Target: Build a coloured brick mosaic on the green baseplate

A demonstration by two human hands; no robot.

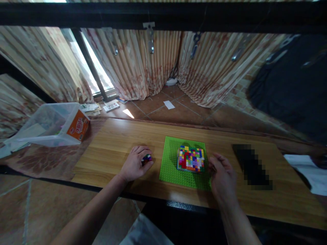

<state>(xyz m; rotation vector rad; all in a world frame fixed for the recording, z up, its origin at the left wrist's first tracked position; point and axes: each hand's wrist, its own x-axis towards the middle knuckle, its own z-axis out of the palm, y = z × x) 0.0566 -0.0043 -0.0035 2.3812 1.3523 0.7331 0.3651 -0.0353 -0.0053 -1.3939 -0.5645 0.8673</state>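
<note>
A green studded baseplate [170, 166] lies on the wooden table. On it stands a block of many-coloured toy bricks [191, 159], its top a patchwork of small studded pieces. Left of the plate, my left hand [135, 164] is curled around some small toy bricks [146, 158], partly covered by the fingers. My right hand [223, 175] is beside the plate's right edge, close to the block. Its thumb and fingertips are pinched together; whatever they may hold is hidden.
The wooden table [114, 136] runs across the view. A dark blurred-out object [251, 166] lies on its right side. A clear plastic bin [48, 139] with an orange label stands past the left end. White paper [306, 170] is at the far right. Striped curtains [133, 64] hang behind.
</note>
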